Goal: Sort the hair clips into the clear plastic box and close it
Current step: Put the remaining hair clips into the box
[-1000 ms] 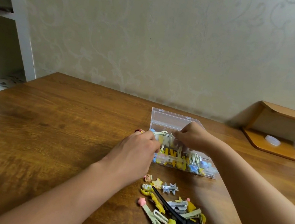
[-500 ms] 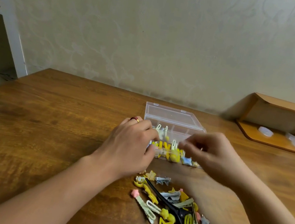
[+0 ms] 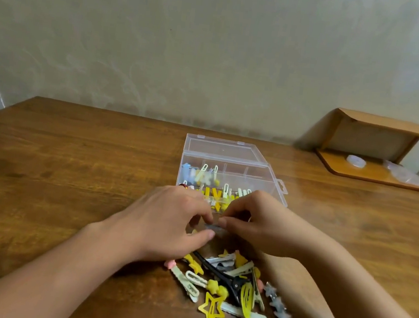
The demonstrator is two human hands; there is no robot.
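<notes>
Your left hand point(image 3: 169, 222) and right hand point(image 3: 255, 225) meet at the centre of the frame, just below the clear plastic box point(image 3: 230, 172). Together they pinch a small silver-grey hair clip point(image 3: 214, 228) between thumbs and fingertips, fingers curled around it; the clip is blurred, so its shape is hard to make out. A red ring point(image 3: 182, 186) shows on your left hand.

The box sits on the wooden desk point(image 3: 70, 168) above your hands, its lid point(image 3: 224, 147) lying open toward the wall. Its left compartments hold blue, white and yellow clips, while the compartments at the right look bare.

Below your hands, at lower centre, lies the loose pile of hair clips point(image 3: 229, 285): a yellow star-shaped clip point(image 3: 211, 309), a long black clip point(image 3: 221, 272), pale green clips and a grey star clip point(image 3: 278, 306) at its right edge.

A wooden shelf point(image 3: 378, 153) stands at the right of the frame.
</notes>
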